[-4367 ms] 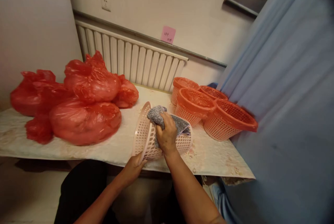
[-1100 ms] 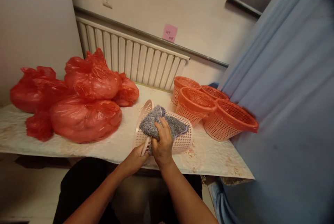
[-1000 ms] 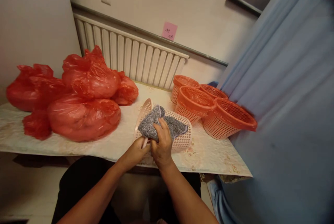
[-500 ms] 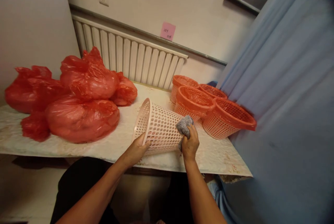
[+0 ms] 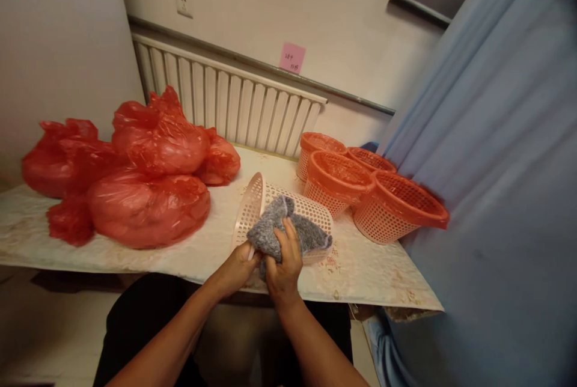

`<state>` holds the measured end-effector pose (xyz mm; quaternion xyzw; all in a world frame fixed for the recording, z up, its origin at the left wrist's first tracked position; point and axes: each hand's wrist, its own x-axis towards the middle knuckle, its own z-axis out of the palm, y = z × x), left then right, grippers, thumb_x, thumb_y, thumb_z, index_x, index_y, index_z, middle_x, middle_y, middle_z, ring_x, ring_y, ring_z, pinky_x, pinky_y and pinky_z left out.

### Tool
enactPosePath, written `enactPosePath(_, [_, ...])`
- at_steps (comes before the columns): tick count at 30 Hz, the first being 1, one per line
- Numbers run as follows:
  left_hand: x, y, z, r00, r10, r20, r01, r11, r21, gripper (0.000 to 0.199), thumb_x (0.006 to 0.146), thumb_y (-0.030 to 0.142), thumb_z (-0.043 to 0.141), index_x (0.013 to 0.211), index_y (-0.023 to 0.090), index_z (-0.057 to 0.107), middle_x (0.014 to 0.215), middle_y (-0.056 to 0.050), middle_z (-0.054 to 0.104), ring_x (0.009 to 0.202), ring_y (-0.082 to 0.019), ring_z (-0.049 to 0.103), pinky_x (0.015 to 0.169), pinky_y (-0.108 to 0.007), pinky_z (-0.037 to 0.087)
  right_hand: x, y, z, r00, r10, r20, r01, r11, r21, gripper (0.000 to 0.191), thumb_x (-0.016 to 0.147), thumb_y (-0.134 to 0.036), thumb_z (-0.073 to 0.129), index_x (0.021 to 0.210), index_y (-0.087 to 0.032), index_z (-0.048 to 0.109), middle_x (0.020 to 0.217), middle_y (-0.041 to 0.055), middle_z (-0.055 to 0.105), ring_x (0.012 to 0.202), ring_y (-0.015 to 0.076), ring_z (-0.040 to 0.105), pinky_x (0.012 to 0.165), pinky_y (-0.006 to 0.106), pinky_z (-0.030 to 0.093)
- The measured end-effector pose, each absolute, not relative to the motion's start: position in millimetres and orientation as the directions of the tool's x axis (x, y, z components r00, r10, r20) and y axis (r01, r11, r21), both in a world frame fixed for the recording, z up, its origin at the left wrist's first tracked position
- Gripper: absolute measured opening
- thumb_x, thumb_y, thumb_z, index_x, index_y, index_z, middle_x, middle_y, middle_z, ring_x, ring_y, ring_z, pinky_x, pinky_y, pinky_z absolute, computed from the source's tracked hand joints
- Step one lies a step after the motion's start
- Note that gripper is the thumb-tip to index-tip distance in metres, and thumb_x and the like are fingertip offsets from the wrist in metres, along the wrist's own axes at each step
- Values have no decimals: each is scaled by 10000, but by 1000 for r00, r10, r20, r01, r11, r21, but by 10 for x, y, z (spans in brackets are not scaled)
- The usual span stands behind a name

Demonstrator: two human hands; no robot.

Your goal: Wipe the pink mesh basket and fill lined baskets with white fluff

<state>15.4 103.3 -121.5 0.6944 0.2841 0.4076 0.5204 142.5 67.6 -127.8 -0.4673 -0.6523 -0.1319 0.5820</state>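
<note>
A pale pink perforated plastic wastebasket [image 5: 311, 204] lies on its side on the table, mouth toward the left. My left hand [image 5: 241, 264] is closed on its rim at the near side. A grey cloth [image 5: 273, 228] is spread over the basket's outer wall, reaching from the rim toward the base. My right hand [image 5: 286, 258] presses the cloth against that wall near the rim, fingers over it and close beside my left hand. The cloth hides part of the basket's holes.
Several baskets lined with red bags [image 5: 338, 176] stand at the right by a blue curtain [image 5: 496, 164]. Filled red plastic bags [image 5: 151, 207] are piled at the left on the cloth-covered table [image 5: 387, 273]. A radiator [image 5: 234, 101] runs along the wall behind.
My right hand has moved left with the grey cloth, from the basket's base end to near the rim. The cloth has spread out over the wall. My left hand still grips the rim.
</note>
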Motion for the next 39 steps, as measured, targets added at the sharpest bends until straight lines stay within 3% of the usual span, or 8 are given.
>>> enactPosePath(3, [86, 1018, -1353, 513, 806, 294, 26, -357, 934, 456, 921, 363, 460, 1323, 157, 518, 1353, -111, 588, 1251, -264, 531, 1122, -440, 353, 1370, 857, -1029, 65, 432, 900, 763, 559, -324, 530, 752, -33, 412, 1244, -176, 546, 1422, 133, 475, 1366, 255, 406, 1109, 535, 375])
enactPosePath(9, [-28, 992, -1552, 569, 789, 234, 54, -319, 946, 411, 906, 381, 487, 1228, 148, 592, 1197, -100, 682, 1171, -279, 584, 1062, -436, 420, 1358, 1006, -846, 71, 501, 862, 784, 506, -359, 551, 716, -30, 428, 1229, -161, 581, 1361, 132, 533, 1333, 243, 436, 1116, 501, 373])
enactPosePath(13, [43, 1024, -1395, 535, 824, 185, 56, -253, 966, 400, 861, 321, 526, 1209, 136, 592, 1148, -91, 694, 1118, -266, 603, 1029, -416, 444, 1351, 899, -928, 43, 523, 851, 790, 504, -349, 542, 712, -27, 418, 1212, -159, 581, 1363, 132, 530, 1356, 240, 411, 1121, 506, 358])
enactPosePath(19, [179, 1081, -1162, 441, 853, 279, -9, -306, 952, 475, 868, 348, 512, 1280, 114, 535, 1271, -126, 633, 1194, -267, 565, 1083, -417, 397, 1621, 957, -995, 18, 552, 834, 823, 465, -325, 534, 700, -30, 424, 1185, -162, 604, 1342, 120, 558, 1329, 224, 443, 1112, 467, 370])
enactPosePath(25, [140, 1027, -1138, 468, 850, 243, 56, -303, 951, 451, 874, 320, 474, 1274, 130, 556, 1309, -107, 626, 1216, -256, 567, 1098, -407, 392, 2448, 1123, -1185, 222, 548, 806, 886, 232, -402, 465, 711, -84, 441, 1124, -137, 646, 1250, 132, 626, 1236, 243, 526, 1086, 466, 390])
enactPosePath(32, [163, 1057, -1103, 446, 863, 237, 67, -296, 953, 456, 834, 275, 478, 1262, 141, 557, 1283, -101, 642, 1192, -256, 580, 1090, -446, 401, 2634, 754, -1623, 542, 429, 722, 768, 94, -633, 462, 777, -164, 452, 1212, -129, 607, 1302, 156, 591, 1253, 281, 523, 1068, 511, 402])
enactPosePath(35, [171, 1066, -1104, 452, 863, 223, 55, -276, 959, 457, 823, 290, 500, 1250, 143, 571, 1249, -104, 662, 1175, -266, 592, 1089, -465, 399, 2174, 573, -1718, 484, 429, 763, 786, 171, -594, 457, 794, -129, 440, 1228, -139, 585, 1378, 168, 528, 1315, 283, 470, 1080, 548, 383])
enactPosePath(39, [146, 1041, -1140, 492, 838, 237, 3, -273, 962, 470, 828, 303, 517, 1267, 146, 568, 1267, -95, 655, 1227, -263, 560, 1107, -452, 383, 1529, 512, -1591, 199, 487, 851, 781, 446, -437, 522, 758, -56, 413, 1247, -178, 546, 1432, 139, 474, 1367, 265, 411, 1082, 553, 393])
